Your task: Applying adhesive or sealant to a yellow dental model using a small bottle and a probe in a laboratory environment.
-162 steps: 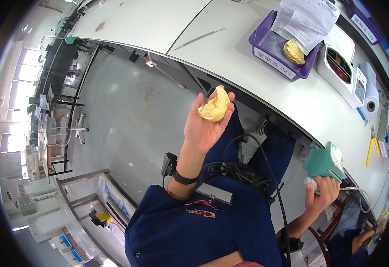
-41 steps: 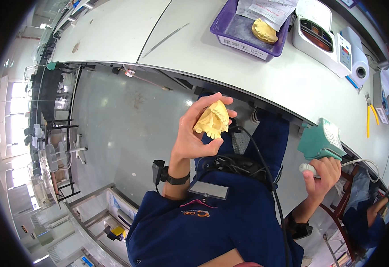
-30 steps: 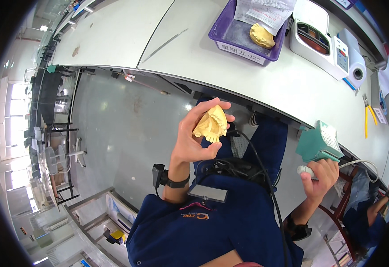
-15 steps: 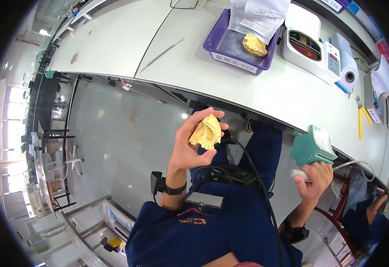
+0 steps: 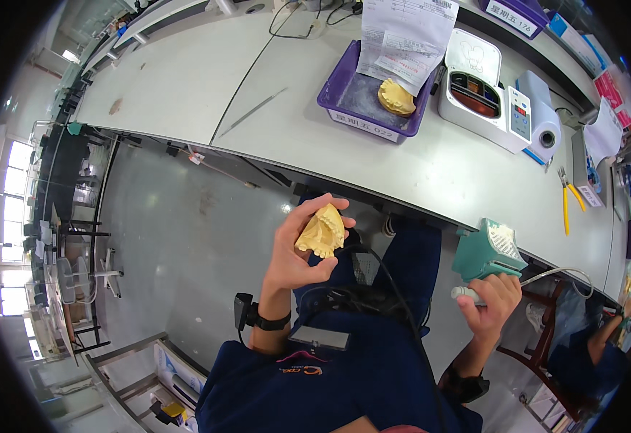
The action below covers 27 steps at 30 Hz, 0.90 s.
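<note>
Over my lap, my left hand (image 5: 286, 252) is closed round a yellow plaster dental model (image 5: 320, 234), its tooth row and hollow inner side showing. To the right, my right hand (image 5: 494, 307) wraps round a pale cylindrical handpiece (image 5: 465, 293) with a cord; its blunt end sticks out left past the thumb, and most of its body is hidden by the fingers. Just beyond that hand, a green box-like fixture (image 5: 485, 251) sits at the bench edge. The handpiece and the model are well apart.
On the white bench (image 5: 272, 130), a purple tray (image 5: 330, 86) holds another yellow dental model (image 5: 396, 99) and paper slips (image 5: 409, 36). Right of it stand a white wax heater (image 5: 474, 115) and yellow-handled pliers (image 5: 566, 206). Another person's arm (image 5: 607, 335) shows at far right.
The whole view has shifted slightly, with the bench things appearing lower and further left. Both hands keep their holds, and the model looks turned only a little, if at all.
</note>
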Available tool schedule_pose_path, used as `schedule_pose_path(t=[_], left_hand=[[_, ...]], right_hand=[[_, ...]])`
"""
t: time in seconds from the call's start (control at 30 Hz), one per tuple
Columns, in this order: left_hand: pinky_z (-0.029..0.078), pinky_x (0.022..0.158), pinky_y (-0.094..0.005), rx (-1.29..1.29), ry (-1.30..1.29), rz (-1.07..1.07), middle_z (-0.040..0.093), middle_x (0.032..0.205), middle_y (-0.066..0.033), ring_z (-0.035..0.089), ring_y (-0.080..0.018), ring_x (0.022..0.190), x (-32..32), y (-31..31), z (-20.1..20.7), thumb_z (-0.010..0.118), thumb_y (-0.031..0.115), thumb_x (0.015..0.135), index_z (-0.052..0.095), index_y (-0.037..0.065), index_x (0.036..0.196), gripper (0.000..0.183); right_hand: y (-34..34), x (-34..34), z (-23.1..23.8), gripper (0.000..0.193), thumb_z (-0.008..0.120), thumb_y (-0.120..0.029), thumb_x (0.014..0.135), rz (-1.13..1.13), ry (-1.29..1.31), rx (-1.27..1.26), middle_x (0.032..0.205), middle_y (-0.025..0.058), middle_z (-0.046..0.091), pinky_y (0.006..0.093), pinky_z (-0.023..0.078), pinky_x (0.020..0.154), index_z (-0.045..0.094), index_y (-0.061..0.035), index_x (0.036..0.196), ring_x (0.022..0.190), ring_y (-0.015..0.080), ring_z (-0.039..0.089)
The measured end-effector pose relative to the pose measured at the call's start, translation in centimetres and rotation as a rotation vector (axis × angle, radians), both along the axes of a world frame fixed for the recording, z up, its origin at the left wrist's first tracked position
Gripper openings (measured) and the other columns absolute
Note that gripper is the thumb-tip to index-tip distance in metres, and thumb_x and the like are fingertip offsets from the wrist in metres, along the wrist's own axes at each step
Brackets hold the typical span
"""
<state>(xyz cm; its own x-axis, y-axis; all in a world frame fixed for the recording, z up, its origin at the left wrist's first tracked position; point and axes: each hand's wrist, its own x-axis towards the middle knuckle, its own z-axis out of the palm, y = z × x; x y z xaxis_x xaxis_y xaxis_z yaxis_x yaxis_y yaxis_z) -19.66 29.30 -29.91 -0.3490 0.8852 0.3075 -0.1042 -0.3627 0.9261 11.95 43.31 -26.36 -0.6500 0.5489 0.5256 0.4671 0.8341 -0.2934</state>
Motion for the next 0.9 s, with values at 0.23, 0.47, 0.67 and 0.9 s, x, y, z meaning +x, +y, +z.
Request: schedule_pose_path(t=[0.23,0.47,0.67,0.9], left_hand=[[0.054,0.094,-0.0366,0.008,0.042,0.005,0.051,0.132,-0.0250,0.063,-0.0288,0.112,0.07,-0.02,-0.27,0.073,0.005,0.071,0.037,-0.001,0.143,0.081],[0.053,0.094,-0.0366,0.014,0.005,0.009,0.052,0.133,-0.0216,0.062,-0.0281,0.114,0.21,0.06,-0.13,0.066,-0.004,0.066,0.040,0.001,0.142,0.080],[0.053,0.096,-0.0364,0.001,-0.061,-0.004,0.049,0.134,-0.0238,0.062,-0.0280,0.114,0.06,-0.07,-0.27,0.072,0.003,0.070,0.036,0.000,0.144,0.082],[0.054,0.096,-0.0366,0.004,-0.072,0.002,0.049,0.134,-0.0250,0.062,-0.0282,0.113,0.00,-0.25,-0.52,0.077,0.008,0.072,0.035,0.000,0.145,0.085]], right_hand=[[-0.11,0.00,0.18,0.049,0.067,-0.058,0.079,-0.007,0.005,0.004,0.059,-0.0009,0.045,0.0345,0.031,0.058,0.058,-0.0123,0.063,0.055,0.0199,0.043],[-0.22,-0.13,0.17,0.049,0.067,-0.058,0.079,-0.012,-0.013,-0.005,0.060,-0.0004,0.046,0.0346,0.031,0.058,0.058,-0.0118,0.064,0.055,0.0201,0.044],[0.03,-0.16,-0.09,0.049,0.067,-0.058,0.079,0.002,0.001,-0.005,0.060,-0.0002,0.046,0.0345,0.032,0.059,0.058,-0.0113,0.065,0.056,0.0202,0.044],[0.06,-0.13,-0.16,0.049,0.067,-0.057,0.079,0.021,0.005,0.000,0.060,-0.0001,0.047,0.0346,0.032,0.059,0.059,-0.0109,0.065,0.055,0.0203,0.044]])
